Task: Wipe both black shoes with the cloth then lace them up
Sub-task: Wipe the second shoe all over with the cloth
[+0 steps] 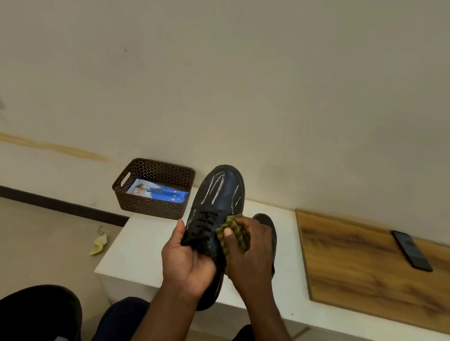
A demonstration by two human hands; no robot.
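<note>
A right hand point(250, 254) presses a cloth point(234, 232) against the side of a black shoe point(217, 201), fingers curled round the fabric, while the left hand point(185, 263) grips the shoe by its heel end. The shoe's long axis points away from the person, toe raised; chalky streaks lie beyond the cloth. The second shoe point(267, 222) sits just behind on the white bench point(138, 247).

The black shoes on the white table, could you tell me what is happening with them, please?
A person's left hand grips one laced black leather shoe tilted up, while the right hand presses a green ribbed cloth against its side. White streaks remain on the toe. The second black shoe rests on the white table behind.
</note>
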